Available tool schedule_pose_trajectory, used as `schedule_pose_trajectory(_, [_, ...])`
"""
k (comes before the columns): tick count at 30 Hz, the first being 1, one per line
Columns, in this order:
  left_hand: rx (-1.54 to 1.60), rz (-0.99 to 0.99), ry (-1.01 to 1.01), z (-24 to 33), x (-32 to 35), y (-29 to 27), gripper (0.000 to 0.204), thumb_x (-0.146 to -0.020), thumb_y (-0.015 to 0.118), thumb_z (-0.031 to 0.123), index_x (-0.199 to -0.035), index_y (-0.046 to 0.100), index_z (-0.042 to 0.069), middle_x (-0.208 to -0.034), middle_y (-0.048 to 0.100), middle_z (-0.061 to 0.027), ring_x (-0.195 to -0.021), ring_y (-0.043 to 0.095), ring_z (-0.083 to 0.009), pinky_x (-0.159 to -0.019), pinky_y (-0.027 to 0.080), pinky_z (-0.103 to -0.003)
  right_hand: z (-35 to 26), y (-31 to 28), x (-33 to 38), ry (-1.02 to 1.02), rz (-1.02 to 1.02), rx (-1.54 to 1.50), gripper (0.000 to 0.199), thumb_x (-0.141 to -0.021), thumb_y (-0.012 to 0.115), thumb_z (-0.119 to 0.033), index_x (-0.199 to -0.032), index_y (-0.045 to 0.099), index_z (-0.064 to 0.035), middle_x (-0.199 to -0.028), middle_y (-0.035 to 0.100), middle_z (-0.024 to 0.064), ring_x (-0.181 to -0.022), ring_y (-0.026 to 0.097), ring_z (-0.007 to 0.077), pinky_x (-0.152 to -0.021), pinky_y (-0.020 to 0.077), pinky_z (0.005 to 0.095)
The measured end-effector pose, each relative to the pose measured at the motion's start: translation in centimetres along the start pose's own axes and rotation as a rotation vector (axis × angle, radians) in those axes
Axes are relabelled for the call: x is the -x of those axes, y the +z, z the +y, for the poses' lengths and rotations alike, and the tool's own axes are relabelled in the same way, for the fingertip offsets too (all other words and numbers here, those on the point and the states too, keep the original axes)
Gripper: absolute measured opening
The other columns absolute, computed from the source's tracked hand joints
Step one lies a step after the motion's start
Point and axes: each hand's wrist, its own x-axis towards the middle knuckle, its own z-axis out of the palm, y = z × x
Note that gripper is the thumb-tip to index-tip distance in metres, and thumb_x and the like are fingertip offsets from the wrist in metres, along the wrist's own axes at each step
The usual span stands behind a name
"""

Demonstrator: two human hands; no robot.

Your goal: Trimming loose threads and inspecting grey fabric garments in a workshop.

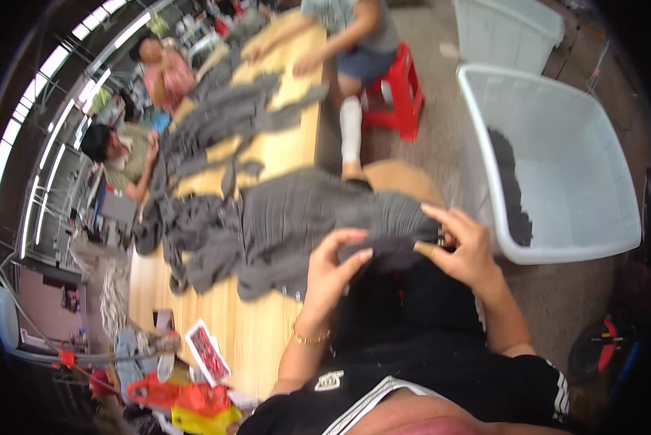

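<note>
Wooden table (256,341) | grey cloth (304,214): long axis sideways, end rightward | left hand (330,275), right hand (470,250): clamped on cloth

A seated co-worker in dark-blue shorts (369,65) was cut off by the upper edge, as was a whitish plastic tub (510,32); dark-grey ribbed fabric (318,210) was partly covered by the blurred right hand (469,250).

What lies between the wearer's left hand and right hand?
In the head view, a stretch of dark grey cloth spans the gap between the left hand and the right hand.
</note>
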Motion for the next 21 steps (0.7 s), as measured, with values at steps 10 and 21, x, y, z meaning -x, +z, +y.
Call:
schedule_pose_trajectory(10, [0.12,-0.066,-0.06,2.9,-0.9,-2.6,0.023,-0.087,0.07,-0.005,-0.11,0.068,-0.001,-0.107,0.067,-0.0022,-0.099,0.06,-0.0087,-0.088,0.048,-0.023,-0.1,-3.0,-8.2,0.098,-0.012,-0.679,0.049,-0.107,0.049,-0.037,-0.137,0.058,0.0009,-0.057,0.037,-0.0092,-0.05,0.032,0.0004,-0.046,0.0241,0.0207])
schedule_pose_trajectory(21, [0.14,-0.114,-0.061,0.7,-1.9,-4.8,0.021,-0.087,0.07,-0.004,-0.108,0.069,0.001,-0.104,0.068,-0.0013,-0.096,0.061,-0.008,-0.085,0.048,-0.022,5.5,-0.7,-34.9,0.365,0.072,-1.655,0.043,-0.108,0.041,-0.028,-0.145,0.046,-0.0066,-0.103,0.062,0.0091,-0.076,0.053,0.0167,-0.065,0.0462,0.0274])
